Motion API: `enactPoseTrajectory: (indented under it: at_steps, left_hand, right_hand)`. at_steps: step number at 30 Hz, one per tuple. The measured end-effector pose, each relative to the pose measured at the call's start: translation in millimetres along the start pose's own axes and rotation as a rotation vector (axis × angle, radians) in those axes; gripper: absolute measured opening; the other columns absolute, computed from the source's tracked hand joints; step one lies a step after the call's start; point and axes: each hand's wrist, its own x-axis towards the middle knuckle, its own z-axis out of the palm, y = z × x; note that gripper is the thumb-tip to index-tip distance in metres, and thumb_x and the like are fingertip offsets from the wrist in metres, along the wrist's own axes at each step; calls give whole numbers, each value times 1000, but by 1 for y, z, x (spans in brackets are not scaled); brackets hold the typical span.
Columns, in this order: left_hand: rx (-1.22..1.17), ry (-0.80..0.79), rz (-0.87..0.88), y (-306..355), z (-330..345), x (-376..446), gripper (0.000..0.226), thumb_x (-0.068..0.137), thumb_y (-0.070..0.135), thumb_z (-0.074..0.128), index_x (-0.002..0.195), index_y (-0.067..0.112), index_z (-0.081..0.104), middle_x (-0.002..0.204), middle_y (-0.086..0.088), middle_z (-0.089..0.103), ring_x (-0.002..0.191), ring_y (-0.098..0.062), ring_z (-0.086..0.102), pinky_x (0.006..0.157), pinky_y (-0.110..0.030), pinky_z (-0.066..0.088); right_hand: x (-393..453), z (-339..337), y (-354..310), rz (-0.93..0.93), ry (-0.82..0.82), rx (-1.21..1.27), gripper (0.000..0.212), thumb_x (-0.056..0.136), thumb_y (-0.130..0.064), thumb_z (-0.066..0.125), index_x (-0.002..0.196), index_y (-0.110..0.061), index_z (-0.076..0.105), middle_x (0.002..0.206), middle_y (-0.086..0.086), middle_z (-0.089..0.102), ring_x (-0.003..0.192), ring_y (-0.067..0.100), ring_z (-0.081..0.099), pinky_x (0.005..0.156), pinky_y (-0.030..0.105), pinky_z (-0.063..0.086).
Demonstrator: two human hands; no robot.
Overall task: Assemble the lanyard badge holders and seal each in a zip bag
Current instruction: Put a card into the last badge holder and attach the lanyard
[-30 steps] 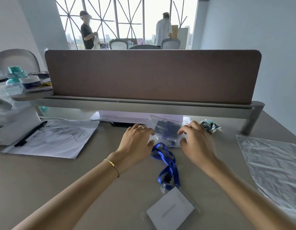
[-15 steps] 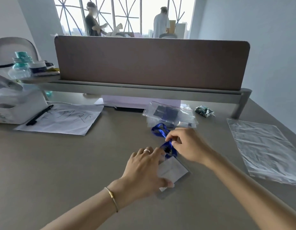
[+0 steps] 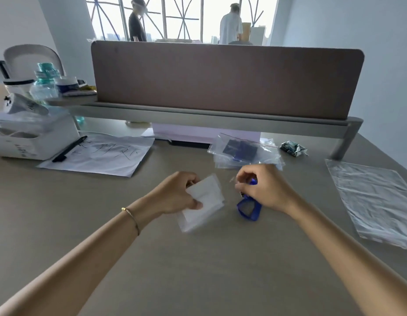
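My left hand (image 3: 177, 195) grips a clear badge holder (image 3: 203, 202) with a white card inside, lifted and tilted above the desk. My right hand (image 3: 265, 188) pinches the clip end of the blue lanyard (image 3: 248, 208), whose strap hangs bunched below the fingers. The holder and the lanyard are a short way apart. Behind my hands lies a pile of clear zip bags (image 3: 244, 151), with dark blue contents in the top one.
A large crinkled plastic sheet (image 3: 375, 199) covers the desk at the right. A written paper (image 3: 100, 156) with a black pen (image 3: 69, 148) and a white box (image 3: 31, 135) lie at the left. A brown divider (image 3: 220, 78) closes off the back; a small wrapper (image 3: 292, 148) sits near it.
My hands left the zip bags at the back and came down to the badge holder and lanyard. They have now picked both up off the desk, and my view has dropped.
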Motion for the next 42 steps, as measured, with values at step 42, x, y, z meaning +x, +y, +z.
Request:
enactPoseTrajectory:
  at_steps: [42]
  left_hand:
    - [-211,491,322,38,30,80,35,86,1,67,106,28,77,91,9,64,84,-11,60,72,-24,48]
  right_hand:
    - [46,2,-5,386,103,836,21,91,-15,70,72,-17,77,68,3,71,60,18,63,62,33,52]
